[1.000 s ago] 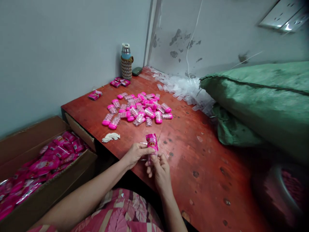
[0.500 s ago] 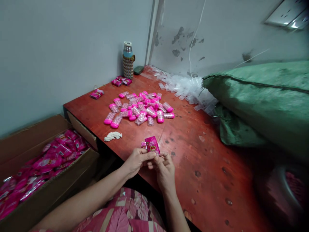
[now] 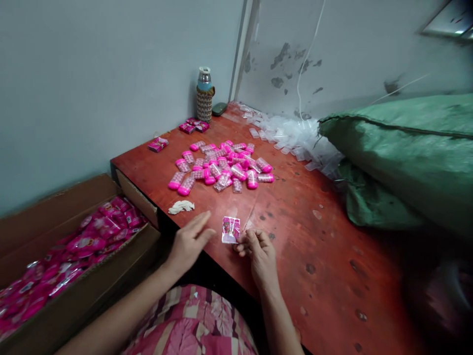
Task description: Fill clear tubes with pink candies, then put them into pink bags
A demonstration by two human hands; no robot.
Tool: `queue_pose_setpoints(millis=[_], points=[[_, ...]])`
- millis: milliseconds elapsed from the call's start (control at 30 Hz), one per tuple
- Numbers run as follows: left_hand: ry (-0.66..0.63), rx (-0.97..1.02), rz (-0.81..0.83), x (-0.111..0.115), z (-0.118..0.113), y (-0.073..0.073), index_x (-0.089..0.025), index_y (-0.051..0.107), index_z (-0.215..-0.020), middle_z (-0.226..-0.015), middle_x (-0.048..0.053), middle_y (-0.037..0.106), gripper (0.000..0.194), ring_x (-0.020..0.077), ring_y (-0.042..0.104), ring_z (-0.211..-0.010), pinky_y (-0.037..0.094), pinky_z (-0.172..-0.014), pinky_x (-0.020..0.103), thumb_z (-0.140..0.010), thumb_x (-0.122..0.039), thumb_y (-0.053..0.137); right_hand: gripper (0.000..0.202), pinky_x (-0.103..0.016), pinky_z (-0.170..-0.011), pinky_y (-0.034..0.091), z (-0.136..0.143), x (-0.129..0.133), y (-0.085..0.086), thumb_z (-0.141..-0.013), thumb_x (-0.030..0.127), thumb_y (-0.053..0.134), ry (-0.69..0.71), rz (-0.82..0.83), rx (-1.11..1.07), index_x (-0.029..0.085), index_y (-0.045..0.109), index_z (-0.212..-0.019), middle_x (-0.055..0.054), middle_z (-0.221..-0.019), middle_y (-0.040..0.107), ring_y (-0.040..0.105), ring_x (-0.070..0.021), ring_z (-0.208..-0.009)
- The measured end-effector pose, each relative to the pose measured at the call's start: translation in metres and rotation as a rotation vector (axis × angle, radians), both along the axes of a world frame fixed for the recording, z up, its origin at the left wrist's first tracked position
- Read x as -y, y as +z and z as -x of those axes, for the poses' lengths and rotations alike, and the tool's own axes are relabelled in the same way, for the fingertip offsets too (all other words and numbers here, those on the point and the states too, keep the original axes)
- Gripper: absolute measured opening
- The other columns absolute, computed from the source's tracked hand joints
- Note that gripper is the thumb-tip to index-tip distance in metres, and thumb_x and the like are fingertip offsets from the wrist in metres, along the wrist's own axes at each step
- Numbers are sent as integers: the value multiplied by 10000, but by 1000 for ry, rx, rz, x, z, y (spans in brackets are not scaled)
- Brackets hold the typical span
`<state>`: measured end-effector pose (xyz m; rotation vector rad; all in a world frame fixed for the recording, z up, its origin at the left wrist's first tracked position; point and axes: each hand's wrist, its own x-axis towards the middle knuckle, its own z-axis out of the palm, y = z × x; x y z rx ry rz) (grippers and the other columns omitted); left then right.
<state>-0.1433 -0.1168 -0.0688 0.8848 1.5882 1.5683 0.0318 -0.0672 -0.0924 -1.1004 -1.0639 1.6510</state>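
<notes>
Right hand grips flat, square, shiny pink-and-clear plastic sachet; left hand free

The sachet is in front of the person, above the near edge of a worn red tabletop, its lower right corner at the right hand's thumb and fingertips. The right hand's fingers are curled in, pinching that corner. The left hand holds nothing: its fingers are spread and extended toward the sachet, apart from it.

Just beyond the left hand lies a crumpled white scrap. Farther in is a loose heap of small clear containers with bright pink ends, filled with pale pink balls. Behind these, near the wall, are a flat pink pack and a cluster of similar pink packs, beside an upright flask in a brown knitted sleeve.

Translucent white plastic pieces spread along the back wall, against a bulging green woven sack at right. To the left of the tabletop, an open brown cardboard box holds many glossy pink packets.
</notes>
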Motion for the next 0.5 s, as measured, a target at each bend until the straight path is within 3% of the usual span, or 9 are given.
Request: queue_pose_setpoints(millis=[67, 133, 367, 500], points=[[-176, -189, 4, -15, -19, -10, -259, 657, -928, -1140, 56, 585, 361, 246, 380, -1200, 139, -1053, 411, -575, -220, 721, 226, -200, -463, 432, -1, 3, 1, -784, 403, 532, 21, -13, 11, 181, 490, -778, 3, -657, 612, 560, -100, -514], [-252, -318, -28, -27, -32, -19, -270, 655, -920, -1165, 54, 568, 322, 250, 330, -1232, 72, -1054, 448, -610, -194, 699, 212, -197, -469, 432, -2, 6, 3, -796, 391, 520, 31, -25, 32, 181, 492, -780, 4, -651, 611, 552, -95, -509], [-259, -251, -7, -39, -34, -32, -302, 676, -806, -1117, 17, 598, 191, 243, 300, -1247, -15, -1046, 463, -653, -189, 659, 239, -222, -490, 455, -7, 2, 0, -785, 407, 520, 11, -54, 122, 171, 512, -750, -7, -637, 606, 570, -115, -532], [-269, -312, -62, -37, -33, -32, -314, 671, -861, -1068, 15, 626, 230, 230, 359, -1212, 19, -1050, 464, -691, -169, 620, 200, -260, -611, 475, 1, -4, -3, -762, 378, 555, -78, -151, 221, 184, 554, -810, -5, -737, 614, 585, -129, -640]])
